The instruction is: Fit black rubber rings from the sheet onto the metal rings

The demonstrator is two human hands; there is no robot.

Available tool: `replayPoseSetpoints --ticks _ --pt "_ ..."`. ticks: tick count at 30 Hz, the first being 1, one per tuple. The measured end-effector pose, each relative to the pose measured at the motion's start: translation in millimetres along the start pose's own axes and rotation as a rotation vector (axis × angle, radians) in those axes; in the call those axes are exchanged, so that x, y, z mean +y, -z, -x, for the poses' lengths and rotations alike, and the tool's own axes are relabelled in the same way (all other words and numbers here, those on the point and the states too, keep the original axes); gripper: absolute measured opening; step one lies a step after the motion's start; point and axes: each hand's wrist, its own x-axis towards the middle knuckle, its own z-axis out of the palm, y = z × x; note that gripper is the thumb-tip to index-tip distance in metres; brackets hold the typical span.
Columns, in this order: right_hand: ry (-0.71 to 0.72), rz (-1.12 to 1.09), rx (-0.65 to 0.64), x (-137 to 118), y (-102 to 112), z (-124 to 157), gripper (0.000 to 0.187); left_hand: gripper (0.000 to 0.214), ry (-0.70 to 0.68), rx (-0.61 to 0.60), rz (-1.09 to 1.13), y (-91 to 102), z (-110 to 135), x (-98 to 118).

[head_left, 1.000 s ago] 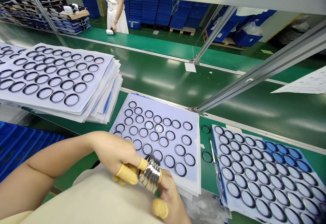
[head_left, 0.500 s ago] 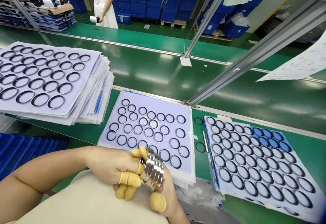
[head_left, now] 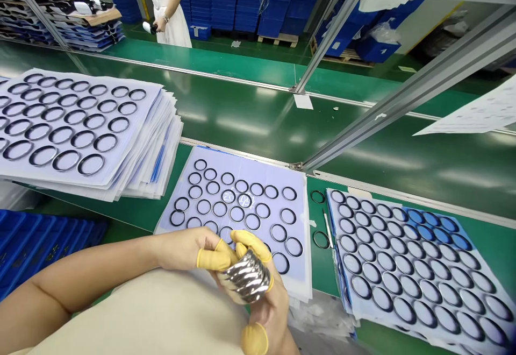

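A stack of shiny silver metal rings (head_left: 245, 278) lies in my right hand (head_left: 271, 302), whose fingers curl under and round it; yellow finger cots cover its fingertips. My left hand (head_left: 197, 251), also in yellow cots, pinches the stack's upper left end with thumb and fingers. Both hands hover over my lap, just in front of a pale sheet (head_left: 237, 212) carrying rows of black rings.
A tall pile of ring sheets (head_left: 80, 129) sits at the left, another ring sheet (head_left: 407, 258) at the right. Two loose black rings (head_left: 321, 239) and a thin tool lie between sheets. Blue trays (head_left: 32, 242) stand lower left. A person in white (head_left: 169, 5) stands beyond the green conveyor (head_left: 258, 113).
My hands have turned the ring stack from upright to lying more on its side, and my left fingers shifted onto its upper end. The view tilted slightly.
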Motion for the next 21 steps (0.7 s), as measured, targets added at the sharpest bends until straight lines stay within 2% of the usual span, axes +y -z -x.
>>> replayPoseSetpoints --ticks 3,5,8,11,14,21 --pt "0.073 0.093 -0.047 -4.6 2.7 -5.9 0.067 0.028 0.062 0.103 0.038 -0.6 -1.9 2.8" --pt "0.107 0.122 -0.072 -5.8 3.2 -8.0 0.062 0.025 0.067 0.123 0.054 -0.9 -2.9 5.3" --pt "0.097 0.125 -0.083 -3.8 1.7 -6.5 0.058 0.026 0.065 0.141 0.045 -0.8 -4.0 7.9" --pt "0.056 0.1 -0.08 0.0 -0.9 -3.1 0.067 0.027 0.072 0.157 0.02 0.2 -4.8 8.6" --pt "0.076 0.081 -0.1 1.7 -2.5 -2.6 0.069 0.031 0.086 0.151 0.035 1.4 -5.4 8.2" --pt "0.021 0.089 -0.059 -5.3 -3.9 -5.6 0.052 0.031 0.129 0.177 0.112 1.0 -7.3 2.9"
